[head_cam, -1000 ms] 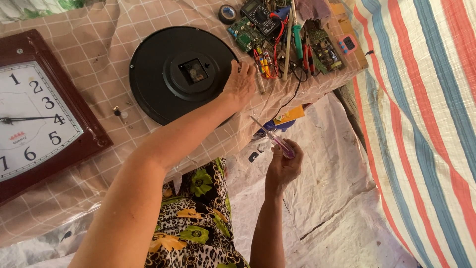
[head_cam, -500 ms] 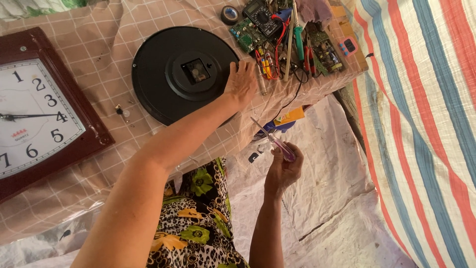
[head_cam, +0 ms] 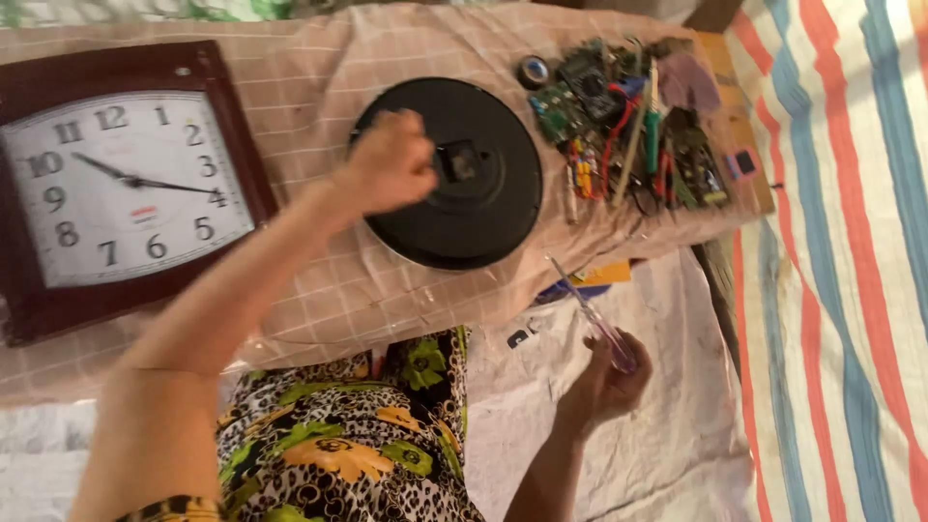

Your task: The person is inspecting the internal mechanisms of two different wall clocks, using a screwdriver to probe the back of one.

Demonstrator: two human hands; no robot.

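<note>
- The left hand (head_cam: 387,164) is resting, fingers curled and holding nothing, on the round black plastic clock back (head_cam: 459,174), just left of its square centre module.
- The right hand (head_cam: 604,382) is pinching a clear-handled screwdriver (head_cam: 592,314), tip pointing up.
- Earlier, the left hand was touching the disc's right edge, near the circuit boards (head_cam: 628,126).
- The brown-framed wall clock (head_cam: 116,184) is lying well left of the fingers.

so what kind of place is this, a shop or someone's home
Probably an informal clock-repair bench, though home or shop is unclear: a cloth-covered table holds a wall clock, a round black clock back and a pile of circuit boards and tools.
</note>
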